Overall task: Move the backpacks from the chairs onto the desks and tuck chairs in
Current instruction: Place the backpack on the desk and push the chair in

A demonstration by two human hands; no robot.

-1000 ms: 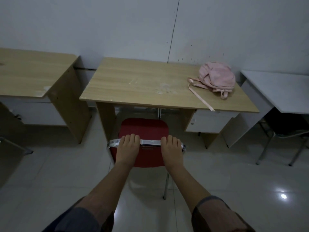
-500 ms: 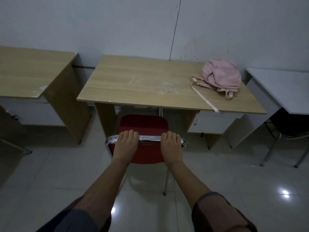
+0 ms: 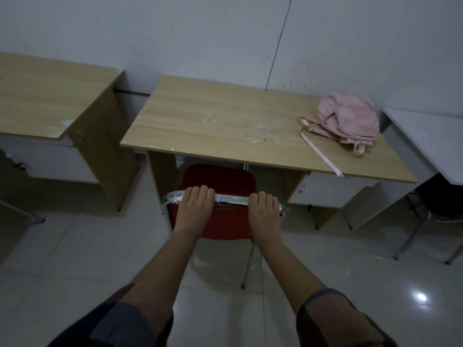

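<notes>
A pink backpack [image 3: 348,121] lies on the right end of the middle wooden desk [image 3: 225,126], one strap trailing toward the front edge. A red chair [image 3: 218,179] with a chrome frame stands in front of that desk, its seat partly under the desktop. My left hand [image 3: 194,209] and my right hand [image 3: 264,214] both grip the chrome top bar of the chair's backrest, fingers curled over it. The chair's seat has nothing on it.
Another wooden desk [image 3: 42,101] stands at the left, and a white desk [image 3: 431,136] at the right with a dark chair [image 3: 441,199] under it. A drawer unit [image 3: 333,191] hangs under the middle desk's right side. The wall is right behind the desks. The floor is glossy tile.
The chair has slid forward a little further under the middle desk, with both hands staying on its backrest bar. The backpack has not moved on the desk.
</notes>
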